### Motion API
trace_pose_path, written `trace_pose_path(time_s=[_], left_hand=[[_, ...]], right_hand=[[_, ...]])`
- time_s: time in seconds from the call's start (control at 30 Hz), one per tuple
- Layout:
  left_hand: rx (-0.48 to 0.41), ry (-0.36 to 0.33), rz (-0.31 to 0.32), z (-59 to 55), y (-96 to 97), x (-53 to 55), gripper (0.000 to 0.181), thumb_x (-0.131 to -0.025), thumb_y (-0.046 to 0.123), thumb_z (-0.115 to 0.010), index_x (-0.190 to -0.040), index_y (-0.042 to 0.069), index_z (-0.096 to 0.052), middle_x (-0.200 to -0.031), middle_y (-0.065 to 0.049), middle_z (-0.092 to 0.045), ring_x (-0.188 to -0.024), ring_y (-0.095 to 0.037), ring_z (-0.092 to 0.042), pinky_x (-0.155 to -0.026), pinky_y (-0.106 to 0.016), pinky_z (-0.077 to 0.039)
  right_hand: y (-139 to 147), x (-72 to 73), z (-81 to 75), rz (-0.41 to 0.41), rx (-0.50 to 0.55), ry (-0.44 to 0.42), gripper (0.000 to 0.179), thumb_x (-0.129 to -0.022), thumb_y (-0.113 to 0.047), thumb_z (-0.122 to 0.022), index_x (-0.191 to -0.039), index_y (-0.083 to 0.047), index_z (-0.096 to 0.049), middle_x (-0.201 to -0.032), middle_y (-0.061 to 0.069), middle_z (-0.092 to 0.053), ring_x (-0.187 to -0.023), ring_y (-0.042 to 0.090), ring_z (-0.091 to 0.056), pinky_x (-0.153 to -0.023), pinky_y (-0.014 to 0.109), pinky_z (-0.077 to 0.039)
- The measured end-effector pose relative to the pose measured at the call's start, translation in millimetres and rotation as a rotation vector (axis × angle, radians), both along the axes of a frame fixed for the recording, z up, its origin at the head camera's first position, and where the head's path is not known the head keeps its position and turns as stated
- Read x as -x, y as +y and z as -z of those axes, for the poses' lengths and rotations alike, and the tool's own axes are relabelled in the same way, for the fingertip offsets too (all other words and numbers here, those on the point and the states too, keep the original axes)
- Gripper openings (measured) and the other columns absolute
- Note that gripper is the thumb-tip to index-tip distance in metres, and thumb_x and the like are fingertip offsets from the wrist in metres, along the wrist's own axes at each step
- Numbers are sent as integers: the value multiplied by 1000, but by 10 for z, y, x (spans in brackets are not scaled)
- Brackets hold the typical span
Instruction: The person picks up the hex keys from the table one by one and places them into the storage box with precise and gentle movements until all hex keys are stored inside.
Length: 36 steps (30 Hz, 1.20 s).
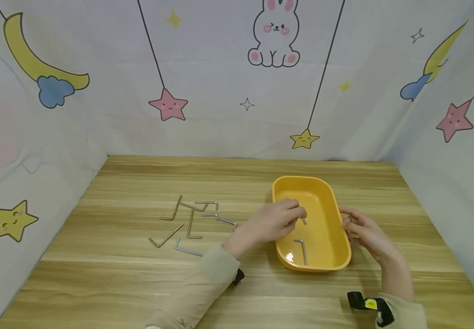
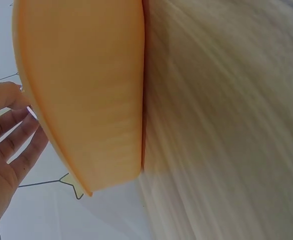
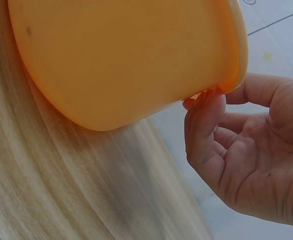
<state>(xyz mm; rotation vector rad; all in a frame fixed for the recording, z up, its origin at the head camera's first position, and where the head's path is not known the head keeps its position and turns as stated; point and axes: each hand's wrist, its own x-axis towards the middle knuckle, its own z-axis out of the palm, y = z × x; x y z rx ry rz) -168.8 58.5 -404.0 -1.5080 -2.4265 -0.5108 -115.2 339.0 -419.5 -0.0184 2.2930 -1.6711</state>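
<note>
My left hand (image 1: 276, 220) is over the left side of a yellow plastic tray (image 1: 341, 256), pinching a silver hex key (image 1: 304, 221) whose short bent end pokes out past the fingertips. The fingers hide the remainder of that key. On the tray floor, near its front, lies another silver hex key (image 1: 304, 252). At the tray's right wall my right hand (image 1: 370, 233) grips the rim between thumb and fingers, as the right wrist view shows with the curled fingers (image 3: 206, 125) right at the edge.
Left of the tray, several loose hex keys lie spread on the wooden table (image 1: 109, 283), some brass-coloured (image 1: 190, 224) and some silver (image 1: 187, 251). My left forearm crosses just in front of them. A printed cloth (image 1: 220, 132) hangs behind the table and along both sides.
</note>
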Motion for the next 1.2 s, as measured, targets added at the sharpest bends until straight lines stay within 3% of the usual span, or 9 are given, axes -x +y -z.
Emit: trace_pose_path(time_s=[0.33,0.8,1.2], left_hand=[[21,-33,-28,32,72,0,20,-92,11,-54,-107,22,-62,-94,8,-59,-80,-5,-52,-57,-11,-34],[57,-74,-16,150,148,36,21,-89,7,-56,-102,22,-63,-95,8,-59,-80,-4,-54,-62,-12,-39],[103,-133,-16,157,195,12,20,-89,6,-57,-100,21,-63,-94,8,-60,-79,-3,-53,-60,-12,-38]], right_hand=[[10,10,19,-8,6,8,56,-100,-19,-46,-146,5,-23,-87,-7,-53,-69,6,-50,-67,30,-54],[6,16,21,-5,5,7,56,-100,-20,-47,-146,4,-24,-87,-6,-54,-67,6,-50,-65,29,-53],[1,-1,-7,3,-9,0,56,-100,-19,-46,-147,3,-24,-88,-3,-52,-67,8,-50,-65,30,-52]])
